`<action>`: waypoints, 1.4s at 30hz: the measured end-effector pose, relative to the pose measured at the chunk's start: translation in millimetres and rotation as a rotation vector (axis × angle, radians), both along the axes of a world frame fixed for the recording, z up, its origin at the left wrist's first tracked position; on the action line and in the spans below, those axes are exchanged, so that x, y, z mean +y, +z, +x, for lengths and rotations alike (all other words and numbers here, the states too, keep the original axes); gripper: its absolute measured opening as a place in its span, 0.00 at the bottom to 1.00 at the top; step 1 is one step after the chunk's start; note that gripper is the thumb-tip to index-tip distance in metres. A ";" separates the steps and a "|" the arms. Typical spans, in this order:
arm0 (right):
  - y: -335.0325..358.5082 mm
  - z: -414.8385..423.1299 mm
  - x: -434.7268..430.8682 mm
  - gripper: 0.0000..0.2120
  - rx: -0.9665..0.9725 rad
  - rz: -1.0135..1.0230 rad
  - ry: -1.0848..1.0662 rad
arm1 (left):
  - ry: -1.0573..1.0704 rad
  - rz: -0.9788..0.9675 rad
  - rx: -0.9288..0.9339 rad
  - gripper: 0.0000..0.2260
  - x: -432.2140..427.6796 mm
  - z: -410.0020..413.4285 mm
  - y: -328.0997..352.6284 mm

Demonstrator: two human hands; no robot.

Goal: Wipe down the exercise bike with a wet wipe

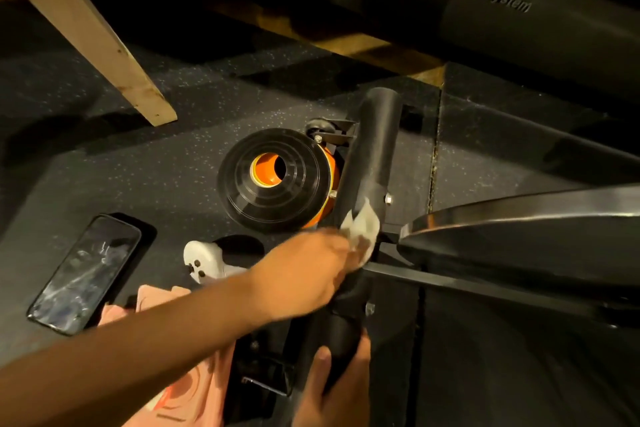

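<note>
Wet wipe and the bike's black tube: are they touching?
Touching. Head view shows the wet wipe pressed against the black tube, no gap.

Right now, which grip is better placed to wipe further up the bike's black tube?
Left, likely. The left grip holds the wet wipe against the black tube; the right grip holds the tube's near end, with no wipe.

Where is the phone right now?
In the head view, the phone lies flat on the floor at lower left, just left of the white controller and pink cloth.
</note>
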State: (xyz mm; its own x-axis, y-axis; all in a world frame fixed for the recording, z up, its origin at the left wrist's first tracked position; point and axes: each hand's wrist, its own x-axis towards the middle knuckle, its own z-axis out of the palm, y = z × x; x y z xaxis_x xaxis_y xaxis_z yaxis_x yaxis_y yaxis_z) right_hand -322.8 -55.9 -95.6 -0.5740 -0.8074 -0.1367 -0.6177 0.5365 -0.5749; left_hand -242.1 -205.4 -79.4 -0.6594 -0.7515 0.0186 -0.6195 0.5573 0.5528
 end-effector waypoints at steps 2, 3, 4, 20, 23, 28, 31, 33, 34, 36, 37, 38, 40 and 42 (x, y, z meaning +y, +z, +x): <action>1.3 0.0 1.4 0.32 -0.015 0.003 0.007 | -0.063 0.061 0.022 0.17 21.9 2.0 2.3; 2.6 0.3 1.6 0.33 -0.016 0.007 0.003 | -0.091 0.078 0.034 0.18 26.3 4.6 4.3; 3.8 0.2 1.1 0.33 -0.015 0.013 0.001 | -0.124 0.063 0.040 0.16 25.6 7.8 4.5; 13.9 -6.1 10.1 0.32 -0.032 0.142 0.119 | -0.332 -0.318 -0.090 0.12 -34.9 -20.9 9.2; 17.8 -9.2 11.4 0.30 -0.046 0.156 0.124 | -0.293 -0.325 -0.141 0.13 -22.2 -18.3 9.2; 19.0 -10.5 10.3 0.30 -0.069 0.182 0.157 | -0.186 -0.414 -0.274 0.22 3.4 -0.7 3.3; 21.7 -12.4 11.5 0.30 -0.080 0.185 0.165 | -0.191 -0.411 -0.260 0.23 13.8 11.9 8.5; 23.4 -12.5 11.1 0.30 -0.084 0.184 0.162 | -0.161 -0.371 -0.274 0.22 21.5 16.1 9.3; 23.6 -11.7 10.8 0.31 -0.081 0.180 0.162 | -0.128 -0.325 -0.274 0.22 24.9 16.3 9.4; 22.9 -9.8 10.3 0.32 -0.062 0.169 0.165 | 0.013 -0.234 -0.266 0.24 26.4 15.8 8.0; 22.1 -9.6 10.2 0.33 -0.055 0.162 0.168 | 0.060 -0.201 -0.235 0.27 22.8 13.7 5.9; 22.2 -9.2 10.4 0.33 -0.051 0.155 0.167 | 0.085 -0.171 -0.207 0.30 19.7 10.4 4.8; 20.9 -8.9 11.4 0.33 -0.054 0.149 0.162 | 0.168 -0.076 -0.133 0.29 20.5 4.7 1.8; 20.7 -10.3 12.3 0.33 -0.059 0.146 0.158 | 0.176 -0.071 -0.174 0.27 36.4 -1.5 2.3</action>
State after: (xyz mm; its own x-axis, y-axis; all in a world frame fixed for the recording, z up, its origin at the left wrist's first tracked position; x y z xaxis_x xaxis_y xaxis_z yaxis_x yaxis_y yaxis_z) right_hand -333.1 -43.6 -74.9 -0.4296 -0.8559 -0.2880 -0.6684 0.5158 -0.5359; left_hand -243.6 -169.0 -77.1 -0.5163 -0.8560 -0.0268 -0.7929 0.4660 0.3926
